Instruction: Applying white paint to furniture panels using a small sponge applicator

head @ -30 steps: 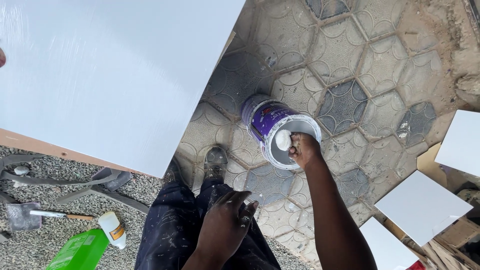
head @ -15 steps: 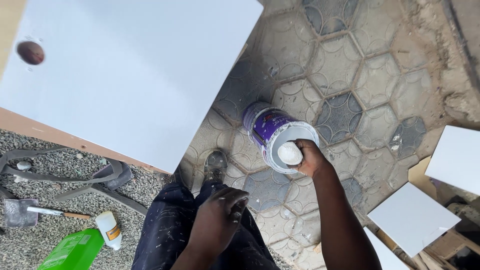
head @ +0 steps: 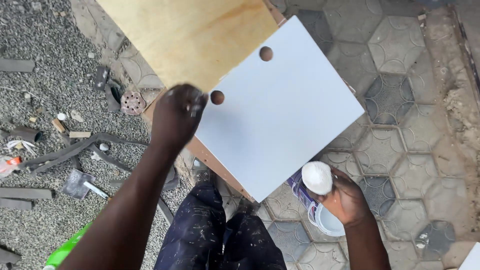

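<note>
In right hand (head: 346, 200): one white pad (head: 317, 177)

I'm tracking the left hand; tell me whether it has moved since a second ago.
Yes. The left hand has risen off the trousers and now rests at the white board's edge.

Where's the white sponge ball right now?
In the head view, lower right: the right hand holds the sponge ball above the paint can, beside the white board.
</note>
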